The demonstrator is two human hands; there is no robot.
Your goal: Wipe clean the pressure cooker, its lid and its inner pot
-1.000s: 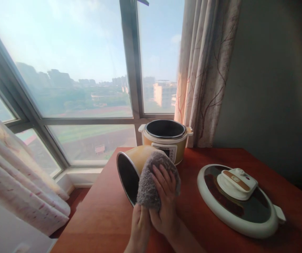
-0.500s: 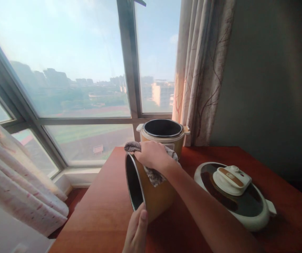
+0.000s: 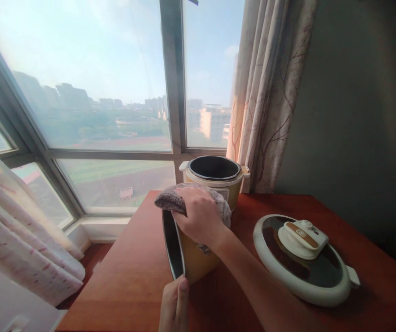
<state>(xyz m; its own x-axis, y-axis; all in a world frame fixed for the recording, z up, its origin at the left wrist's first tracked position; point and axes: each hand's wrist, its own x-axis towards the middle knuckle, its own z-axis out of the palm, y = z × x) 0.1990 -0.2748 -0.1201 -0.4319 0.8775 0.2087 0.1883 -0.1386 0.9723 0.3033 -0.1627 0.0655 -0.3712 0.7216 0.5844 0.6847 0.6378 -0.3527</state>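
- While your right hand (image 3: 199, 216) presses the grey cloth (image 3: 172, 199) onto the top of the inner pot (image 3: 192, 256), the pot lies tipped on its side on the bench (image 3: 132, 276), its dark opening facing left.
- Your right hand is closed down over the cloth, fingers curled on the fabric and clamped on it against the pot's upper wall near the rim.
- Your left hand (image 3: 174, 304) is at the near edge of the view, thumb up against the pot's lower rim; it steadies the pot, though you cannot tell how far the fingers wrap, since they are hidden below.
- Just beyond the pot, at the far side of the bench by the window, stands the cooker body (image 3: 215, 182), upright and with nothing in it that shows.
- To the right, well apart from the pot, the cooker's lid (image 3: 303, 263) lies flat on the bench with its handle up.
- As a judgement: the wiping of the pot's outside is under way. The cloth covers only the top part of the yellow wall; the lower side and the dark inside show no cloth on them.
- What is left, as far as the view shows: the pot is out of the cooker body, and the lid is off.
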